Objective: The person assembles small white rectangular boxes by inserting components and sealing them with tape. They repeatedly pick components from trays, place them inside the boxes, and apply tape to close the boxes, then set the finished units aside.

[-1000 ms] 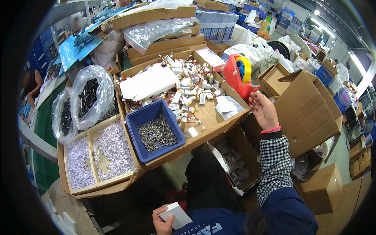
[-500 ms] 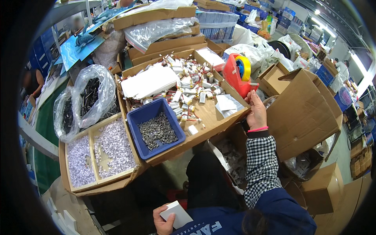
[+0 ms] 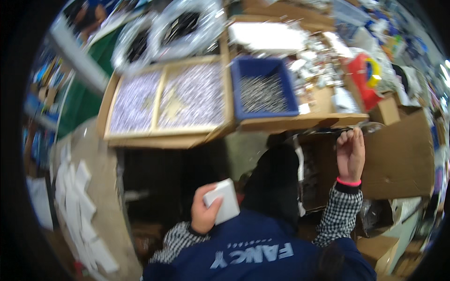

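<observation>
My left hand (image 3: 205, 209), low in front of my body, grips a small flat white box (image 3: 222, 201) with the thumb across its front. Out to the right, my right hand (image 3: 350, 154) is raised with its fingers curled together, just below the front right corner of a shallow carton (image 3: 267, 123). Blur hides whether anything is pinched in it. On that carton stand a blue bin (image 3: 236, 96) of small metal screws, a pile of small silvery packs with wires (image 3: 315, 63) and a red tape dispenser (image 3: 364, 79) with yellow tape.
At left is a divided wooden tray (image 3: 161, 96) of tiny pale pieces, with plastic bags (image 3: 190, 33) of black parts behind. Several white boxes (image 3: 77, 206) lie on a board at far left. An open brown carton (image 3: 398, 157) stands beside my right hand.
The view has swung to the left and down, bringing the row of white boxes into sight. My right hand has come away from the carton's corner; the left still holds the white box.
</observation>
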Tool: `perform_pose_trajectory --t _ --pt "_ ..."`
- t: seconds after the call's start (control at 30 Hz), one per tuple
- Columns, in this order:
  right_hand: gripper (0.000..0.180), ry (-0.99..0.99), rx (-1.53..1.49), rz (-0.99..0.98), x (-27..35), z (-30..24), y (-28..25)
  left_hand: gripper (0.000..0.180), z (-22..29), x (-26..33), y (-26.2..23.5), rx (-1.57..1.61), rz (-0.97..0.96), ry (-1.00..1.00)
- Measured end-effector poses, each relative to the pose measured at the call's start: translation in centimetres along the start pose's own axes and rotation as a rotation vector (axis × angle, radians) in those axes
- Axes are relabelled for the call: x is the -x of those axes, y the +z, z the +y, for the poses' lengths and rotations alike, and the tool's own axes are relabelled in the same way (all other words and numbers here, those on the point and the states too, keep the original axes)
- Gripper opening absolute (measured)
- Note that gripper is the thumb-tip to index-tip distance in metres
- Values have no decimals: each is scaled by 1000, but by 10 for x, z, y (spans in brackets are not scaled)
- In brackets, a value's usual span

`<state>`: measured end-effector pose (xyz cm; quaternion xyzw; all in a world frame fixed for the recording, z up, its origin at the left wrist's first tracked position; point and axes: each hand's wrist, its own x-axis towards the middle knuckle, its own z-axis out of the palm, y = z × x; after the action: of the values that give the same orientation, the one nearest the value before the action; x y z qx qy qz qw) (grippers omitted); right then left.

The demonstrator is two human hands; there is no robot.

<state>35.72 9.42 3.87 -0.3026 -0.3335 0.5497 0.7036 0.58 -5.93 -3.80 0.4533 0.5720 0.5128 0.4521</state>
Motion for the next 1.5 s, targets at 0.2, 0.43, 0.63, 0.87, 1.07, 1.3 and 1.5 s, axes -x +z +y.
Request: perform_pose_trajectory --t 0.2,0.43,0.63,0.87,1.07,1.3,1.5 --pt "82 802 -179 -165 105 99 69 34 -9 5 13 11 -54 71" --pt "69 915 -142 -87 156 131 109 42 -2 11 14 -105 -40 99" --pt "60 890 -83 -56 157 131 115 44 -5 13 11 -144 -67 155" --pt "52 921 -60 -56 153 129 117 46 -3 13 13 -134 -63 160" --pt "46 940 46 -68 148 127 120 54 -3 11 15 -98 -60 219" --pt "41 985 125 -95 142 125 116 54 16 1 7 -305 -167 323" --pt "46 1023 154 -117 144 125 116 29 28 -3 4 -426 -159 237"
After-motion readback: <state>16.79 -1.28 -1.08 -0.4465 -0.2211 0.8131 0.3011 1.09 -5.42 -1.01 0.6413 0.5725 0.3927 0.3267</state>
